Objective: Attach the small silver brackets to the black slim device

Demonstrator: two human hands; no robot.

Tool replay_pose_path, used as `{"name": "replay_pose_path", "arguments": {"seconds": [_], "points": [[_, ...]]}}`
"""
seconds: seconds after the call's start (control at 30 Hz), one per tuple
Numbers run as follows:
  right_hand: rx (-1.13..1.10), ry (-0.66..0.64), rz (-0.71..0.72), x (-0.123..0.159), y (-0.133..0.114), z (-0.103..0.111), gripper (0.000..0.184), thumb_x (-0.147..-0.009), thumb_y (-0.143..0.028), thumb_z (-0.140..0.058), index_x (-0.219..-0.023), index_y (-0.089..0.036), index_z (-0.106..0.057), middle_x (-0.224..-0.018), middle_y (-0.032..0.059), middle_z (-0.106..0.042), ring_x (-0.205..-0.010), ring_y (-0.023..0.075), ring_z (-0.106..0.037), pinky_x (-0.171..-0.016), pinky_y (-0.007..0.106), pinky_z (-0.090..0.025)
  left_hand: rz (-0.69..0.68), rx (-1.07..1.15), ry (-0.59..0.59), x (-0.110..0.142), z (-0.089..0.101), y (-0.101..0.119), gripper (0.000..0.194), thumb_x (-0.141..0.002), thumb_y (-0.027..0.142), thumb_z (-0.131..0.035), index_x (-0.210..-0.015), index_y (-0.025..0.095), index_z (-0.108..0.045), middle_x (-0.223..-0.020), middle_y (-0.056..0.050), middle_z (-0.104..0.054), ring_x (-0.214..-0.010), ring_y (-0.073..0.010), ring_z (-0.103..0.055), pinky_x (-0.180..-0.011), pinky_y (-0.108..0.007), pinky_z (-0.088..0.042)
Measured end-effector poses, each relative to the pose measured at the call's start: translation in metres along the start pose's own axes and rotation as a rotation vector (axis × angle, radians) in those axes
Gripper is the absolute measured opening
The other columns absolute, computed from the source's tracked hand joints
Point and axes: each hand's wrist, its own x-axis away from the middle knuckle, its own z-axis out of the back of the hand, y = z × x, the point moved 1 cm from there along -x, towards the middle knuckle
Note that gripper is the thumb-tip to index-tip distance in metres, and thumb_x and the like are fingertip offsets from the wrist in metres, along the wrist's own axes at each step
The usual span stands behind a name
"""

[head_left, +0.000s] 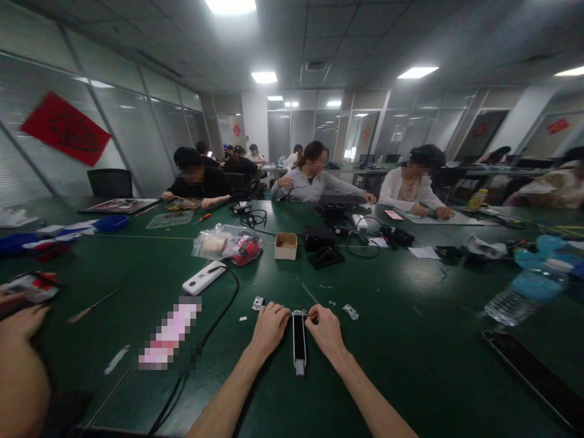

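A slim, long device with a black face and white rim [299, 337] lies on the green table between my hands, its grey end piece [300, 367] toward me. My left hand [271, 325] is closed at the far left corner of the device, thumb and forefinger pinched. On the opposite corner, my right hand [325, 330] is closed in a pinch too. What sits between the fingertips is too small to make out. A small metal bracket [258, 303] lies beside my left hand, and a similar bracket [350, 312] is right of my right hand.
A white handheld device [204, 278] and black cable [223, 310] lie left. Beyond are a bagged red item [246, 246], a small box [285, 246] and black parts [325, 257]. A water bottle [529, 292] and phone [531, 377] lie right. Another person's arm [22, 359] reaches in left.
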Motion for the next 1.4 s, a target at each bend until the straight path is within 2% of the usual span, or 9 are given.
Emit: {"name": "replay_pose_path", "arguments": {"seconds": [0.27,0.5,0.63,0.77,0.93,1.03,1.2,1.4], "points": [[-0.176,-0.128,0.019,0.0,0.001,0.016,0.017,-0.08,-0.025,-0.051,-0.09,-0.021,-0.064,-0.083,0.0017,-0.067,-0.076,0.0173,-0.06,-0.068,0.027,-0.045,0.009,0.004,-0.017,0.0,0.001,-0.001,0.024,-0.096,0.022,-0.039,-0.098,0.023,-0.063,-0.095,-0.004,-0.064,-0.091,-0.02,-0.05,-0.079,-0.035,-0.036],[-0.071,-0.14,0.139,-0.001,0.004,0.017,0.017,-0.085,-0.025,-0.049,-0.092,-0.021,-0.064,-0.091,0.004,-0.064,-0.09,0.0206,-0.055,-0.081,0.033,-0.041,0.003,0.003,-0.024,0.0,0.001,-0.001,0.025,-0.096,0.023,-0.038,-0.099,0.024,-0.063,-0.096,-0.003,-0.064,-0.091,-0.0197,-0.05,-0.078,-0.034,-0.035],[-0.044,-0.141,0.193,-0.002,0.004,0.015,0.015,-0.087,-0.027,-0.051,-0.092,-0.021,-0.064,-0.092,0.0034,-0.063,-0.091,0.0203,-0.053,-0.083,0.033,-0.038,-0.017,0.006,-0.011,0.0,0.0,0.0,0.022,-0.095,0.02,-0.042,-0.098,0.025,-0.063,-0.094,-0.002,-0.064,-0.092,-0.0194,-0.051,-0.078,-0.034,-0.035],[-0.004,-0.165,0.215,-0.003,0.005,0.022,0.015,-0.086,-0.029,-0.053,-0.093,-0.023,-0.065,-0.097,0.0029,-0.062,-0.096,0.0202,-0.05,-0.085,0.033,-0.036,-0.02,0.03,-0.006,0.0,0.003,-0.001,0.02,-0.094,0.02,-0.045,-0.097,0.025,-0.063,-0.094,-0.002,-0.064,-0.092,-0.0195,-0.051,-0.08,-0.034,-0.035],[0.119,-0.209,0.219,-0.006,0.009,0.031,0.027,-0.087,-0.026,-0.05,-0.112,-0.029,-0.06,-0.111,0.0041,-0.055,-0.105,0.0214,-0.045,-0.087,0.035,-0.036,0.064,0.047,0.026,0.002,0.016,-0.009,0.023,-0.086,0.026,-0.054,-0.108,0.025,-0.061,-0.103,-0.004,-0.061,-0.1,-0.0228,-0.049,-0.087,-0.039,-0.034],[0.195,-0.255,0.273,-0.007,0.006,0.029,0.034,-0.089,-0.024,-0.044,-0.12,-0.032,-0.056,-0.113,0.0048,-0.053,-0.106,0.022,-0.043,-0.089,0.037,-0.035,0.097,0.033,-0.023,0.003,0.023,-0.013,0.024,-0.084,0.025,-0.054,-0.107,0.025,-0.062,-0.104,-0.004,-0.061,-0.101,-0.0234,-0.048,-0.085,-0.038,-0.034],[0.24,-0.248,0.296,-0.01,-0.001,0.025,0.027,-0.091,-0.024,-0.043,-0.109,-0.029,-0.062,-0.107,0.0052,-0.054,-0.103,0.0225,-0.044,-0.087,0.037,-0.035,0.075,0.018,-0.076,0.002,0.023,-0.012,0.022,-0.085,0.023,-0.051,-0.103,0.025,-0.064,-0.101,-0.004,-0.061,-0.098,-0.0225,-0.048,-0.087,-0.039,-0.033],[0.258,-0.305,0.195,-0.014,-0.006,0.036,0.023,-0.09,-0.023,-0.044,-0.096,-0.025,-0.065,-0.102,0.0052,-0.059,-0.098,0.0222,-0.047,-0.08,0.034,-0.037,0.032,-0.014,-0.087,0.0,0.017,-0.011,0.019,-0.089,0.022,-0.045,-0.091,0.024,-0.064,-0.095,-0.003,-0.061,-0.094,-0.0217,-0.049,-0.085,-0.038,-0.033]]}}
